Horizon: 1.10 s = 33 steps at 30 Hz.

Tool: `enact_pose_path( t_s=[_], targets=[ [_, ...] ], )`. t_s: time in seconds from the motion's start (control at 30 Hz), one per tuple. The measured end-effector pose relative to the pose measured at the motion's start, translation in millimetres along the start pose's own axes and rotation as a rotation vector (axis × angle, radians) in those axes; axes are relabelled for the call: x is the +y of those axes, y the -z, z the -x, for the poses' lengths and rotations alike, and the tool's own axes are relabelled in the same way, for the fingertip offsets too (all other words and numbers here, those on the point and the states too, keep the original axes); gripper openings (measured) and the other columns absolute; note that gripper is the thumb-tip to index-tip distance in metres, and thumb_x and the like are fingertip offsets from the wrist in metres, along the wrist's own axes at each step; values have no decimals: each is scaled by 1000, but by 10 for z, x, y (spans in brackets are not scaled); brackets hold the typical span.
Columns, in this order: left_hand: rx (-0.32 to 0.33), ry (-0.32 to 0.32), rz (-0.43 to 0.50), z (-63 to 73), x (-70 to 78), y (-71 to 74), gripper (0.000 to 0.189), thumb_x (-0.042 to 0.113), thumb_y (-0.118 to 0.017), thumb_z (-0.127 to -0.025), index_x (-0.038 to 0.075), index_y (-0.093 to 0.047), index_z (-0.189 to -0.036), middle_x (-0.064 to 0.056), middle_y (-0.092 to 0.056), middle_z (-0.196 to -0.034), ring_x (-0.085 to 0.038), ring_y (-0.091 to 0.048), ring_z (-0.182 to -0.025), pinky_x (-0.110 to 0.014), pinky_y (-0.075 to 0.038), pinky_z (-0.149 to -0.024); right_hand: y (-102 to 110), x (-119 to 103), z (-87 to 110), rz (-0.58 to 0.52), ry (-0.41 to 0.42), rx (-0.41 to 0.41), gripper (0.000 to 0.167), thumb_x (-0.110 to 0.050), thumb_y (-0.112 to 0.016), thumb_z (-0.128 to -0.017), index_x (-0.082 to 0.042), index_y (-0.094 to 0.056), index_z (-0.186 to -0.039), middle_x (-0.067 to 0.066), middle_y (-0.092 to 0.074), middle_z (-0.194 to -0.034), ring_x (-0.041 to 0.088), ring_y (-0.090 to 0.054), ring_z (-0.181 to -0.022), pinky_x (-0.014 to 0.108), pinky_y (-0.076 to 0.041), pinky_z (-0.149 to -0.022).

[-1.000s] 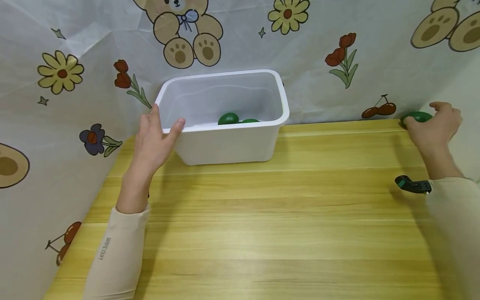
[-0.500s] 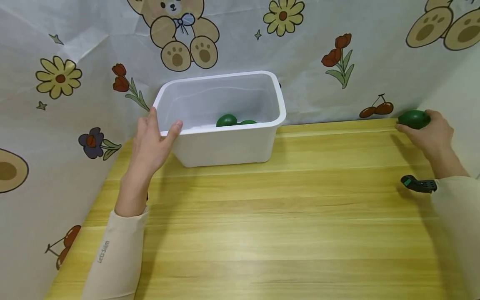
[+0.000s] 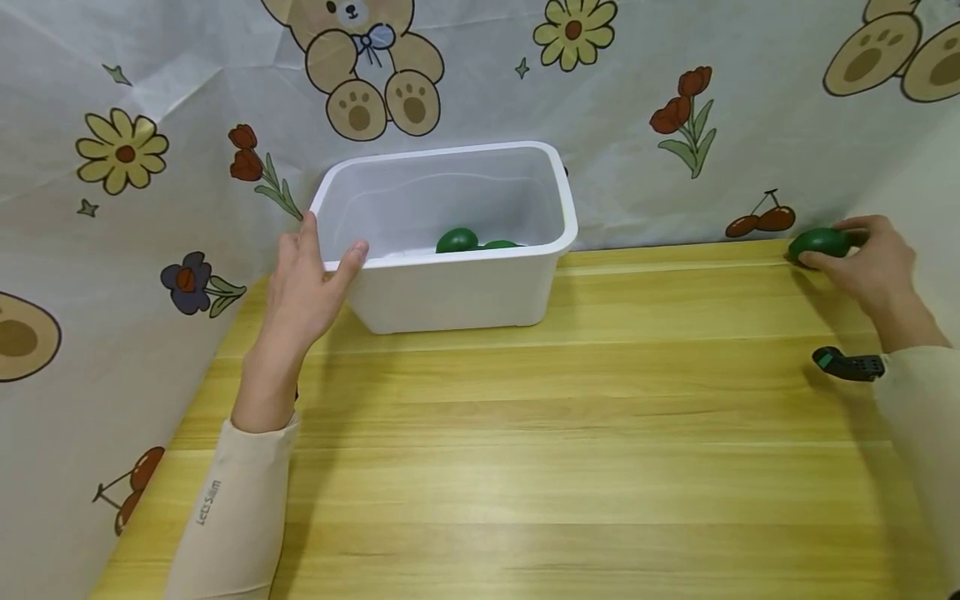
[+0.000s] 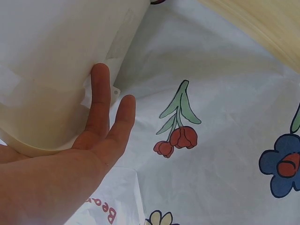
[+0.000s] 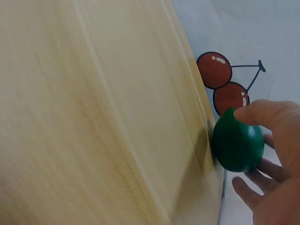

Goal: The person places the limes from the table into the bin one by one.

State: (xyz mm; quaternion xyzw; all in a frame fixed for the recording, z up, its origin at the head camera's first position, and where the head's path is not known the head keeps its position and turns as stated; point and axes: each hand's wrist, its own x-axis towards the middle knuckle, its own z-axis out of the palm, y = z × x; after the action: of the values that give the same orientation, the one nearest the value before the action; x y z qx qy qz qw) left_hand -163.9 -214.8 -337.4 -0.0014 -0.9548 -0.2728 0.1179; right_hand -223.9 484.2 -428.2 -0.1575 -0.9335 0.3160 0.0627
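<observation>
In the head view my left hand (image 3: 303,292) grips the left end of a white plastic bin (image 3: 457,292), thumb over the front rim. In the left wrist view its fingers (image 4: 100,89) lie along the bin's outer wall; the thumb is hidden. Inside the bin, two smooth green egg-shaped objects (image 3: 457,240) show partly above the front rim. At the table's back right, my right hand (image 3: 877,258) holds another glossy green egg-shaped object (image 5: 238,143) low at the table's back edge. Its thumb presses one side in the right wrist view, with the other fingers behind and below.
The wood-grain table (image 3: 570,450) spreads out in front of the bin. A white printed cloth (image 3: 615,133) with bears and flowers hangs behind and at the left. A dark device (image 3: 847,364) projects from the right cuff.
My right hand has moved from over the green egg-shaped object round to its right side. The object has shifted slightly left. The left hand and bin stay in place.
</observation>
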Motion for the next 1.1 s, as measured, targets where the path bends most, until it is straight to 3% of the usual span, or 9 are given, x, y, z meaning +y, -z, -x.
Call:
enact_pose_path(
  t_s=[0.33,0.9,1.0,1.1],
  targets=[
    [-5,8,1,14,-10,8,107,78,-39,-99,6,-4,-170,-33,-33,-151,-40,-46,-101,-56,-41,-85,-176,-184,62,16,124,-30,85,-38,-68,-99,12,-24,-152,44,-30,-151,65,-30,-134,76,-35,-106],
    [0,-2,7,1,9,7,107,78,-40,-99,7,-4,-170,-33,-32,-152,-42,-47,-105,-59,-43,-90,-203,-291,154,63,132,-33,88,-42,-69,-98,11,-26,-153,45,-34,-148,66,-33,-130,75,-37,-102],
    [1,-2,8,7,13,7,107,78,-40,-99,6,-4,-170,-33,-32,-152,-42,-47,-105,-59,-43,-90,-219,-413,165,50,149,-37,89,-43,-72,-97,10,-29,-154,43,-37,-149,65,-33,-131,70,-39,-99],
    [1,-4,0,11,24,11,107,78,-39,-99,6,-5,-170,-33,-33,-152,-41,-47,-102,-58,-43,-87,-221,-581,206,36,180,-42,86,-43,-73,-96,7,-32,-153,42,-41,-151,62,-36,-132,48,-45,-89]
  ],
)
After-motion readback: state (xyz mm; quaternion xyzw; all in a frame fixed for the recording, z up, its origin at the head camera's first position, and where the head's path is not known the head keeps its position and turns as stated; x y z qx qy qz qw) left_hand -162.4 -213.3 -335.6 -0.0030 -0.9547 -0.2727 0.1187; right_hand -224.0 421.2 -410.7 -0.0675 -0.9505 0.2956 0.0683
